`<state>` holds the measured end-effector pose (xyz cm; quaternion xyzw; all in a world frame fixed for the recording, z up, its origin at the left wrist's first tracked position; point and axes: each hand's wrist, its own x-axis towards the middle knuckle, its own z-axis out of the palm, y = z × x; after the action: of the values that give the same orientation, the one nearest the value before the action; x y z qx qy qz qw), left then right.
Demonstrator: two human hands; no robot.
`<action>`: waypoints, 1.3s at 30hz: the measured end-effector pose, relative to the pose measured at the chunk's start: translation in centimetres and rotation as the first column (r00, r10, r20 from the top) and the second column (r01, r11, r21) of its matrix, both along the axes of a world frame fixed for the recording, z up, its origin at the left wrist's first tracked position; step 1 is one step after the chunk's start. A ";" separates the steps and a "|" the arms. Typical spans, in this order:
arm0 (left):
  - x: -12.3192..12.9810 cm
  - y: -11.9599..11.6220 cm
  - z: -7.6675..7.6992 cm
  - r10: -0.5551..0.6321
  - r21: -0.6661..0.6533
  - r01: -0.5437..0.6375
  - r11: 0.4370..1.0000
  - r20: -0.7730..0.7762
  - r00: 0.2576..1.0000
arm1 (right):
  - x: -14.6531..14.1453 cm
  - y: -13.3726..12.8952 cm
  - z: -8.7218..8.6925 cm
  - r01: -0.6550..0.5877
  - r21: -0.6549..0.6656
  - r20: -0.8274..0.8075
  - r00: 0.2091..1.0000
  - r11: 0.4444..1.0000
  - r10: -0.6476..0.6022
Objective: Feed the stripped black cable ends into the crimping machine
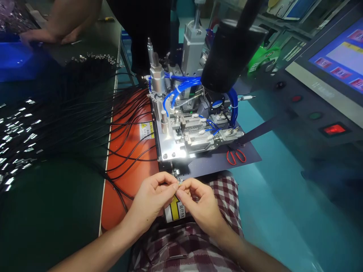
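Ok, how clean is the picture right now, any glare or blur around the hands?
Head view, centre: left hand and right hand look fairly sharp, but the tiny piece they pinch is too small to identify; head view, just above: glare whitens the metal plate; head view, sides: screen and cable ends look smeared.

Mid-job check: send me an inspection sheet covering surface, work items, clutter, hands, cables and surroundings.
Surface: green table at left; orange-red panel beside it.
Work items: tiny part at the fingertips, too small to identify; metal bench machine beyond.
Clutter: red-handled scissors on the machine's dark base plate.
Hands: left hand and right hand pinch the tiny part, fingertips together.
Cables: black cables spread across table and panel, many with shiny ends; blue tubes loop over the machine.
Surroundings: lit screen and glowing red switch at right; co-worker's hand upper left.
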<state>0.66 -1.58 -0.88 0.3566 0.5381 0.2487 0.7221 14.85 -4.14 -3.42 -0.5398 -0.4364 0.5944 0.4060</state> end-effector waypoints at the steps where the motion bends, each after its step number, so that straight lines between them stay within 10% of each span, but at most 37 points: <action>1: 0.0 0.0 0.0 0.002 -0.002 -0.002 1.000 0.003 1.000 | 0.0 0.0 0.0 -0.002 -0.003 0.001 1.000 1.000 0.002; 14: 0.2 0.1 0.3 0.001 -0.043 -0.001 0.999 -0.013 1.000 | 0.9 0.9 -0.1 0.039 0.036 0.057 0.998 0.999 -0.041; 23: 0.1 0.3 0.2 -0.071 0.112 0.086 0.990 -0.125 0.990 | 0.7 0.8 -0.4 -0.022 0.347 0.266 0.961 0.937 -0.076; 27: -0.5 0.6 -0.5 -0.037 0.529 0.300 0.794 -0.450 0.892 | 0.9 1.5 -1.5 -0.002 0.338 0.299 0.949 0.941 -0.105; 31: -1.1 0.9 -1.8 0.059 0.679 0.435 0.592 -0.574 0.817 | 1.2 2.7 -2.9 0.028 0.276 0.300 0.947 0.961 -0.114; 39: -1.8 1.0 -3.5 0.058 0.705 0.504 0.499 -0.608 0.792 | 1.1 3.6 -3.9 0.028 0.171 0.203 0.977 0.985 -0.063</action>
<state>-1.10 -0.54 -4.42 0.7845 0.4810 0.2588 0.2937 15.90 -0.50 -7.32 -0.5727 -0.5121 0.4866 0.4159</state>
